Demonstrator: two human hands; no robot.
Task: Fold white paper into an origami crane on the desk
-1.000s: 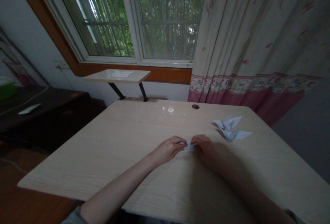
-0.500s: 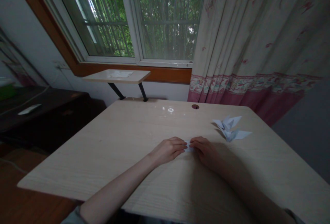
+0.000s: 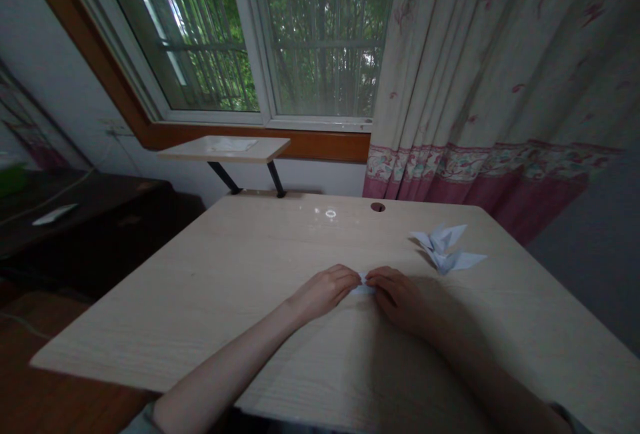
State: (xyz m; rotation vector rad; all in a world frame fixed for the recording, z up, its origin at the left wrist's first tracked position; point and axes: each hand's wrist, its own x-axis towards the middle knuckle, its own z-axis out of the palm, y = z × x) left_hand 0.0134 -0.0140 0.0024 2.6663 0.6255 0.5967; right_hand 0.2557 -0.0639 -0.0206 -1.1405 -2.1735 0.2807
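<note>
Your left hand (image 3: 325, 291) and right hand (image 3: 397, 294) have drawn together since a second ago. Then a clear patch of the small white paper (image 3: 361, 289) showed between them; now only a sliver shows. Both hands are curled, fingertips nearly touching, pinching the paper and pressing it down on the worktop (image 3: 225, 301) near its middle. Judged from this, a crease is being tightened. The two folded paper figures (image 3: 447, 247) to the right lie unmoved, well apart.

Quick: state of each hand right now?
Left hand: closed, fingertips on the folded paper.
Right hand: closed, fingertips on the same folded paper.
</note>
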